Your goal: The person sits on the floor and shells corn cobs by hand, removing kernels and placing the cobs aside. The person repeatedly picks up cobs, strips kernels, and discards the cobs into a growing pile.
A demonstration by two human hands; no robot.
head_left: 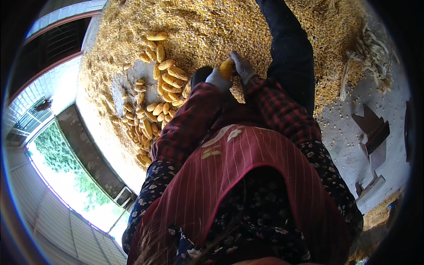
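My left hand (219, 79), in a pale glove, grips a yellow ear of corn (226, 69) in front of my lap. Against the right side of that same ear is my right hand (243, 67), also gloved, its fingers reaching past the upper end. The gloves hide part of the ear and the exact finger placement. A wide layer of loose corn kernels (212, 29) spreads beyond and around both hands. To the left of my left hand lies a heap of whole ears of corn (172, 79), which continues down beside my left sleeve.
My dark-trousered leg (291, 56) stretches across the kernels at right. Dry husks (372, 59) lie at the far right. Below them, a broken-looking dark wooden piece (374, 135) rests on the concrete floor (341, 122) among scattered kernels. At left is a bright opening (73, 165) with greenery.
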